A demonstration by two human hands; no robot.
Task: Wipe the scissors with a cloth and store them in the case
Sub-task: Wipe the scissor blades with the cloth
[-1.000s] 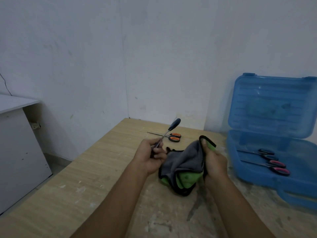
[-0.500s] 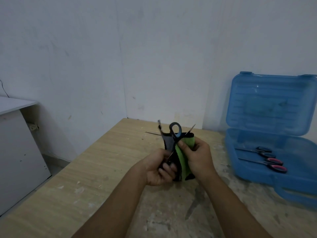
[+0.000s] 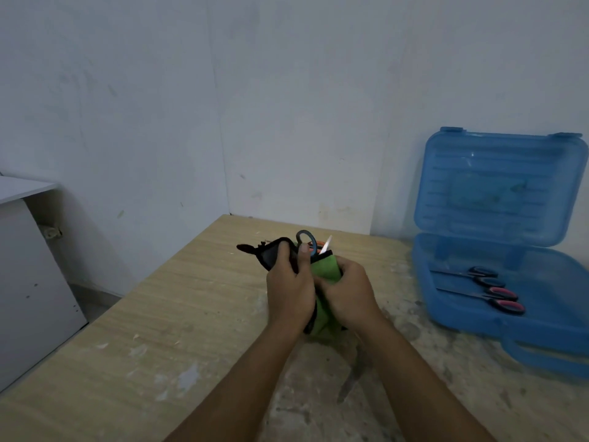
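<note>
**Scissors in cloth, both hands**

Scuffed wooden table (image 3: 153,317). Left hand (image 3: 288,291) grips the dark side of one fleecy green-and-grey cloth (image 3: 324,272), thumb beside the oval loop of the scissors (image 3: 306,240). Right hand (image 3: 349,295) curls round the green side. Blades mostly hidden, one tip showing. Right of the hands: translucent blue plastic case (image 3: 497,186), open, two stored pairs (image 3: 505,295) inside.

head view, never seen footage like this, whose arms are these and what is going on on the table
There is no machine here. A person wears a camera on the head, so you look down along their arms. The left hand and the right hand both grip a green and dark cloth wrapped round a pair of scissors; only a handle loop and a blade tip stick out. Below is a worn wooden table. To the right stands an open blue case with two more scissors inside.
</note>
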